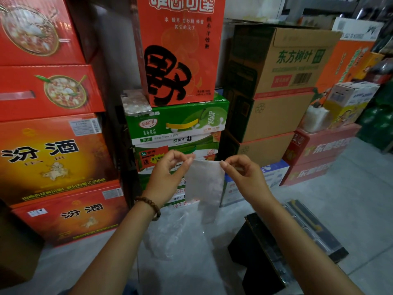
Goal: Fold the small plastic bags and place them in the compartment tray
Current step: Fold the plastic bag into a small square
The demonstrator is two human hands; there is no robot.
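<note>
A small translucent white plastic bag hangs in front of me, held up by its top edge. My left hand pinches the top left corner and my right hand pinches the top right corner. Its handle strips dangle below toward the floor. A loose pile of clear plastic bags lies on the floor beneath. The black compartment tray sits on the floor at the lower right, partly hidden behind my right forearm.
Stacked cartons wall the space: red liquor boxes on the left, green milk drink cases ahead, brown cardboard boxes to the right. A phone lies on a green case. Grey floor extends to the right.
</note>
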